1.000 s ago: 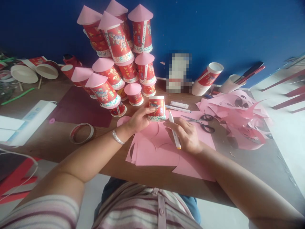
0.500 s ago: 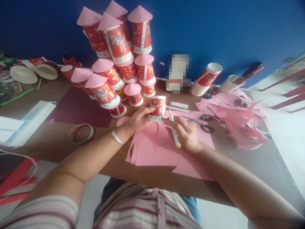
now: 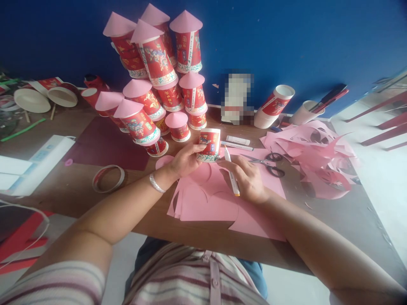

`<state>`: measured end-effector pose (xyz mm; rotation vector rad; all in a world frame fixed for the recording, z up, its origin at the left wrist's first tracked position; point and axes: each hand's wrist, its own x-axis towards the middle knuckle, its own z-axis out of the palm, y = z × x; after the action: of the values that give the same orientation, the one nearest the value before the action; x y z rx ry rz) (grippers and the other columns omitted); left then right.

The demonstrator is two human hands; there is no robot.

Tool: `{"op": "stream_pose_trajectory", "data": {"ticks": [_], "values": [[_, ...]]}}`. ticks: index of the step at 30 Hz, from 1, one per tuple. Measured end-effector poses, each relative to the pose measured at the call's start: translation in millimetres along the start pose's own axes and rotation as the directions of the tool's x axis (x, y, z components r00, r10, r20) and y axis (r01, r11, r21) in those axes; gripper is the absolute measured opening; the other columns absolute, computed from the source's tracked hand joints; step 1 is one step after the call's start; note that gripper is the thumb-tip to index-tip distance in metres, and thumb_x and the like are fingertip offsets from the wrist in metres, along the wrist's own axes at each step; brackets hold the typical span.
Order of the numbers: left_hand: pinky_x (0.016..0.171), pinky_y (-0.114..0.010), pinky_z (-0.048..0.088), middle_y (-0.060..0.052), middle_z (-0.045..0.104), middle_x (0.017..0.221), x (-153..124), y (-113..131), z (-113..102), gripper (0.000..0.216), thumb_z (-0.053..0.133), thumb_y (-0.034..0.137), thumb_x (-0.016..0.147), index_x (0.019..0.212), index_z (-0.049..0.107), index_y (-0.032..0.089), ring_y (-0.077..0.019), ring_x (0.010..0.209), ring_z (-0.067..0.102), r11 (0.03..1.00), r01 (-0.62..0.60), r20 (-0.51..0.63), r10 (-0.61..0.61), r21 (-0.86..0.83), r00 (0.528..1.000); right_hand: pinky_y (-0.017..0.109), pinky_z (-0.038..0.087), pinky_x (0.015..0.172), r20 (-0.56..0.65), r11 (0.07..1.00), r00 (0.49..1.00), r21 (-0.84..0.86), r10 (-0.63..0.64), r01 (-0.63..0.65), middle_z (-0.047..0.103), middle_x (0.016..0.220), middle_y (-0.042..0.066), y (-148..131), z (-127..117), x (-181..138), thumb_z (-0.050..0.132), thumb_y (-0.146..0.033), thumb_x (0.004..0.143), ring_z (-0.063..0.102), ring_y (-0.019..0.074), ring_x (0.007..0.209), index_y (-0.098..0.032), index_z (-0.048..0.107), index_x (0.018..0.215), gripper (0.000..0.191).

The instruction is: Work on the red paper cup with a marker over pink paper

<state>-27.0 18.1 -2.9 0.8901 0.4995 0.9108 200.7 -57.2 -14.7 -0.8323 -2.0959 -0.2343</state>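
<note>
My left hand (image 3: 187, 160) is closed round the side of a red-printed paper cup (image 3: 210, 142), whose white band carries green drawn marks. In my right hand (image 3: 249, 178) is a white marker (image 3: 232, 171) with an orange end, held between thumb and fingers. The marker's upper end stands just right of the cup, and a right fingertip reaches the cup's lower edge. Beneath both hands lie pink paper sheets (image 3: 203, 207) with curved cut lines. Black-handled scissors (image 3: 274, 164) rest on the paper beyond my right hand.
Stacked red cups with pink cone tops (image 3: 159, 59) stand at the back left. Pink paper scraps (image 3: 321, 156) are heaped at the right, near a cup of pens (image 3: 307, 112). A tape roll (image 3: 108, 178) lies left of my left forearm. Another pen (image 3: 238, 145) lies behind the cup.
Both hands keep their grip on the cup and the marker, with hardly any movement. The whole view has shifted very slightly.
</note>
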Motion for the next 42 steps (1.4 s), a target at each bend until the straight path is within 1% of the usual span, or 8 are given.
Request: {"op": "stream_pose_trajectory", "data": {"ticks": [4,9,13,23,27,32,36,42], "values": [[0.113,-0.048,0.064,-0.011,0.089,0.116,0,-2,-2,0.052,0.082,0.033,0.092,0.142,0.079,0.020,-0.0353,0.122,0.085,1.000,0.007,0.004,-0.007,0.003,1.000,0.031,0.067,0.076,0.019,1.000,1.000,-0.006,0.018,-0.018,0.084,0.115,0.008,1,1,-3,0.064,-0.015,0.117,0.081,0.0205,0.088,-0.027,0.066,0.158,0.042],[0.108,-0.047,0.064,-0.010,0.088,0.112,-1,-4,-3,0.041,0.091,0.040,0.089,0.123,0.082,0.020,-0.0327,0.111,0.085,0.998,-0.027,0.045,0.024,0.062,0.999,0.031,0.068,0.080,0.008,1.000,1.000,0.003,0.021,-0.021,0.084,0.117,0.008,3,3,-5,0.067,-0.011,0.113,0.083,0.0204,0.091,-0.026,0.067,0.156,0.045],[0.108,-0.047,0.063,-0.011,0.087,0.116,-1,-7,-4,0.040,0.098,0.044,0.087,0.115,0.082,0.020,-0.0335,0.115,0.084,0.992,-0.062,0.046,0.057,0.112,0.997,0.030,0.068,0.079,0.001,0.999,0.999,-0.033,0.040,-0.040,0.084,0.114,0.007,3,3,-4,0.067,-0.012,0.113,0.083,0.0207,0.091,-0.026,0.068,0.148,0.037],[0.100,-0.042,0.063,-0.010,0.085,0.119,-1,-12,-4,0.069,0.112,0.046,0.074,0.125,0.074,0.020,-0.0295,0.110,0.082,0.946,-0.053,-0.052,0.074,0.318,0.996,0.030,0.065,0.071,-0.034,0.997,0.999,-0.061,0.040,-0.042,0.082,0.108,0.006,3,4,-2,0.070,-0.016,0.114,0.081,0.0214,0.087,-0.025,0.069,0.141,0.029],[0.104,-0.047,0.064,-0.011,0.082,0.124,-4,-8,4,0.076,0.116,0.044,0.067,0.124,0.073,0.020,-0.0357,0.120,0.079,0.892,-0.025,-0.098,0.078,0.451,0.992,0.029,0.066,0.073,-0.030,0.997,0.998,-0.056,0.047,-0.049,0.083,0.110,0.008,3,4,-3,0.071,-0.016,0.114,0.083,0.0215,0.090,-0.024,0.068,0.142,0.029],[0.121,-0.057,0.061,-0.015,0.080,0.140,-4,-10,5,0.078,0.110,0.045,0.078,0.138,0.066,0.022,-0.0414,0.141,0.075,0.876,-0.090,0.061,0.069,0.474,0.996,0.029,0.067,0.070,-0.008,0.991,0.993,-0.069,0.116,-0.116,0.082,0.112,0.009,5,5,-5,0.068,-0.020,0.116,0.084,0.0228,0.091,-0.025,0.067,0.151,0.035],[0.124,-0.062,0.062,-0.019,0.076,0.151,-4,-15,-1,0.073,0.100,0.052,0.092,0.147,0.063,0.022,-0.0411,0.145,0.075,0.905,-0.122,0.182,0.050,0.408,0.982,0.035,0.071,0.071,-0.023,0.987,0.987,-0.037,0.158,-0.159,0.082,0.116,0.011,11,6,-7,0.064,-0.022,0.118,0.084,0.0257,0.093,-0.024,0.065,0.154,0.037],[0.124,-0.062,0.062,-0.019,0.075,0.153,-2,-22,-5,0.083,0.106,0.049,0.087,0.150,0.059,0.022,-0.0407,0.145,0.075,0.875,-0.147,0.100,0.113,0.461,0.989,0.045,0.078,0.082,-0.033,0.971,0.970,0.012,0.240,-0.240,0.081,0.130,0.014,15,10,-11,0.065,-0.022,0.117,0.085,0.0311,0.112,-0.028,0.055,0.167,0.052]]}}
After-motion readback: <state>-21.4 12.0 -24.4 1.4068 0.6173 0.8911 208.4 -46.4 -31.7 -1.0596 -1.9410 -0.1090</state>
